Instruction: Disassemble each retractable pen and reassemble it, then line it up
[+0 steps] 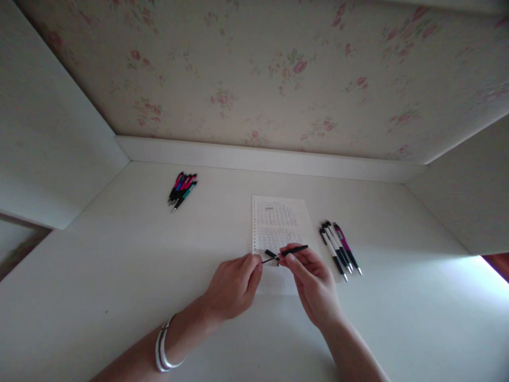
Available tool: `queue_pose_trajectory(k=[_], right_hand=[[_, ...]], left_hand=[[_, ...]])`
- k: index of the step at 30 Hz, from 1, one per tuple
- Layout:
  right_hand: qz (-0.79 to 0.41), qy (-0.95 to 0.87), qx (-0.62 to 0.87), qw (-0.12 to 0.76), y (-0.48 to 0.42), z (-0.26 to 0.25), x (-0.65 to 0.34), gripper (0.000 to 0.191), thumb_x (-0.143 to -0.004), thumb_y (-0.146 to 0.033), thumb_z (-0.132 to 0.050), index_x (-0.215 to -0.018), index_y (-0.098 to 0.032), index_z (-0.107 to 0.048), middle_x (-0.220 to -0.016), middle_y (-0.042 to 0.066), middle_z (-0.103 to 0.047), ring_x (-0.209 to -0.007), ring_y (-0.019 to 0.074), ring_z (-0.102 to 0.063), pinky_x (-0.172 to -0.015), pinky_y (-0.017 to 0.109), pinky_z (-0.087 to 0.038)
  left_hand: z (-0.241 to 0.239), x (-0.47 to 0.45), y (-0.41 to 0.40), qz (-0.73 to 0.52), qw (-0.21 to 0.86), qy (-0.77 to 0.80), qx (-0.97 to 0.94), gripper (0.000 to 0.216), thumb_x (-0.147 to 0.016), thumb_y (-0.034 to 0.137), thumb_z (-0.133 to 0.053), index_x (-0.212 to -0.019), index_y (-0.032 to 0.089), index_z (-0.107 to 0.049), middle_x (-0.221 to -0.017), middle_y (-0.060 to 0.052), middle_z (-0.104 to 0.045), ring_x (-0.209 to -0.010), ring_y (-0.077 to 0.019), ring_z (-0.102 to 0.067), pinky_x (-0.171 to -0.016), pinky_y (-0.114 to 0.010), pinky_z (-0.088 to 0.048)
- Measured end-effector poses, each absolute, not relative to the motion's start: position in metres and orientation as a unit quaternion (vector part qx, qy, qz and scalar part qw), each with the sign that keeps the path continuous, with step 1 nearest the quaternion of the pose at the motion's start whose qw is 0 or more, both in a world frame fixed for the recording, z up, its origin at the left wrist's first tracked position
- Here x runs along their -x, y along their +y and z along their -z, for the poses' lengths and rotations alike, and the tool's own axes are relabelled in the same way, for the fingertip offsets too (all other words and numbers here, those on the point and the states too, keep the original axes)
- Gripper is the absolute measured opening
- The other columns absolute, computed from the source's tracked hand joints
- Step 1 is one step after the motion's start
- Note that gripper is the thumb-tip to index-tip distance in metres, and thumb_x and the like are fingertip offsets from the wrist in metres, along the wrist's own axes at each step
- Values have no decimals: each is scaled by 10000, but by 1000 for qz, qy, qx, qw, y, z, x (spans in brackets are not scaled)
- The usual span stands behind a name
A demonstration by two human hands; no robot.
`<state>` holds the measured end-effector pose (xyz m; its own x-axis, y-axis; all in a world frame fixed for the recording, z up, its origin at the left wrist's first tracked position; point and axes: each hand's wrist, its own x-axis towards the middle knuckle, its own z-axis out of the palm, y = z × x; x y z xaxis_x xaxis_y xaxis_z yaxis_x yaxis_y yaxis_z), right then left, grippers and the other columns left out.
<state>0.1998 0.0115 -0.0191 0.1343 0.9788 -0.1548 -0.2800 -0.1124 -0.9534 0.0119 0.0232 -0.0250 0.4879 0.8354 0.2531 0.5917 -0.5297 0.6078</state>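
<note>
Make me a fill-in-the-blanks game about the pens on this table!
1. The left hand and right hand hold a black pen over a written sheet of ____.
2. The bracelet is on the ____ wrist.
3. The colourful pens lie to the sheet's ____.
4. The white-and-black pens lie to its ____.
Missing words: paper; left; left; right.
</note>
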Motion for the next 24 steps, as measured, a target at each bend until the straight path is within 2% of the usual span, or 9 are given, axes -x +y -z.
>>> queue_pose_trajectory(k=[4, 9, 17, 21, 24], right_hand=[[-563, -345, 492, 567, 11, 19, -199, 218, -783, -327, -771, -978, -245, -718, -961, 42, -739, -891, 193, -678, -824, 345, -548], [-577, -340, 480, 567, 11, 18, -200, 195, -786, -303, -776, -970, -265, -722, -960, 15, -735, -890, 156, -667, -827, 290, -526], [-558, -336, 492, 578, 11, 17, -200, 189, -777, -342, -772, -937, -256, -720, -936, 14, -716, -799, 141, -637, -769, 279, -512], [-457, -393, 581, 547, 15, 18, -209, 334, -796, -410, -718, -1079, -232, -700, -883, 28, -702, -742, 159, -613, -711, 301, -499], [-301, -494, 693, 431, 21, 22, -220, 555, -833, -433, -634, -1326, -185, -573, -843, 34, -697, -672, 170, -595, -668, 316, -480]], left_hand=[[26, -12, 23, -267, 228, 428, -833, 197, -1022, 237, -332, -953, 210, -514, -729, -4, -626, -642, -161, -613, -614, -261, -448], [26, -12, 24, -260, 227, 431, -834, 194, -1024, 245, -329, -962, 206, -508, -743, -5, -624, -664, -170, -618, -633, -271, -449], [24, -12, 23, -251, 231, 434, -834, 191, -1024, 242, -326, -953, 208, -500, -703, 12, -609, -629, -167, -608, -613, -271, -428], [25, -12, 23, -258, 228, 441, -829, 177, -1024, 248, -335, -946, 213, -490, -708, 14, -620, -621, -162, -611, -602, -268, -422], [29, -11, 23, -267, 219, 443, -827, 167, -1022, 251, -343, -960, 213, -493, -733, 6, -641, -636, -163, -624, -619, -271, -437]])
